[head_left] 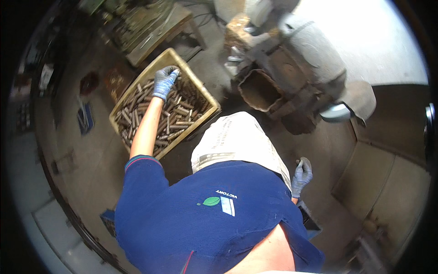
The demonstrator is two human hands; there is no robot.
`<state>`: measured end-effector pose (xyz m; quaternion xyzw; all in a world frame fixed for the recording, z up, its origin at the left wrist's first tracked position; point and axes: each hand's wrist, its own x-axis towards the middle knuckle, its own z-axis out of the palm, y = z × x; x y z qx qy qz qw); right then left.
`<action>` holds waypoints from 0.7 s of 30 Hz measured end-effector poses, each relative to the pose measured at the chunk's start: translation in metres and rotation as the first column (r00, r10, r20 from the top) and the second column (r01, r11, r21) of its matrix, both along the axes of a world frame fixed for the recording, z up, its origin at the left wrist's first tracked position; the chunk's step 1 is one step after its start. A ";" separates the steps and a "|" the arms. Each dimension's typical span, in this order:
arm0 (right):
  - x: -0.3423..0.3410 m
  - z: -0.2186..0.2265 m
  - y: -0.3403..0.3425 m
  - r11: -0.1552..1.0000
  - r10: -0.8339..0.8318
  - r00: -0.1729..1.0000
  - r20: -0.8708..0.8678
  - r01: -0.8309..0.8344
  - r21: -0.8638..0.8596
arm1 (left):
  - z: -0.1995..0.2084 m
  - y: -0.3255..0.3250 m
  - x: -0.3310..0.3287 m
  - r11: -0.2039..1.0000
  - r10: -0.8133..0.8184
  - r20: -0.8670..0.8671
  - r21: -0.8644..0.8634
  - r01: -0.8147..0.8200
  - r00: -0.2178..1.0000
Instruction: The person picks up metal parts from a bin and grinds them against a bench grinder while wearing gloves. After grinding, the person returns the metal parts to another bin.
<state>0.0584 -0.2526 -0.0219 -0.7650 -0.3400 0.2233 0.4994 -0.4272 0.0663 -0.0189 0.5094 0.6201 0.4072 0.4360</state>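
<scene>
My left hand (165, 82), in a blue and grey knit glove, is over the far part of a yellowish plastic crate (207, 91). Its fingers are curled together, and whatever they may hold is too small to make out. Beneath it, short brown metal rods (175, 116) fill the crate in a jumbled heap, a few with shiny sides. Low at my right side hangs my right hand (301, 176), gloved alike and well away from the crate. Its fingers bend inward, hiding any thing inside them.
Beyond the crate stands a worn bench (159, 34). Ahead to the right is a dark machine with a square, rough-edged opening (260, 91) and a grey rounded housing (315, 50). A pale apron (237, 139) covers my front. Tan panels (365, 176) stand at the right.
</scene>
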 end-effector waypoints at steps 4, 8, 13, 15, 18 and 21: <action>0.005 0.004 0.017 0.994 0.110 0.984 -0.139 -0.109 0.013 | -0.016 -0.045 -0.058 0.977 -0.182 -0.518 -0.194 0.093 0.836; 0.001 0.016 0.031 0.979 0.201 0.972 -0.123 -0.203 -0.005 | -0.024 -0.064 -0.060 0.947 -0.307 -0.630 -0.276 0.164 0.713; -0.008 0.019 0.041 0.965 0.250 0.961 -0.116 -0.257 -0.054 | 0.013 -0.057 -0.049 0.932 -0.331 -0.673 -0.344 0.117 0.661; -0.008 0.015 0.042 0.957 0.268 0.955 -0.129 -0.280 -0.081 | 0.002 -0.059 -0.042 0.908 -0.403 -0.654 -0.372 0.192 0.640; -0.007 0.003 0.039 0.956 0.273 0.955 -0.118 -0.283 -0.077 | -0.025 -0.066 -0.018 0.814 -0.572 -0.710 -0.429 0.391 0.411; -0.011 0.007 0.040 0.955 0.279 0.954 -0.106 -0.287 -0.070 | -0.044 -0.055 0.000 0.702 -0.688 -0.688 -0.549 0.454 0.233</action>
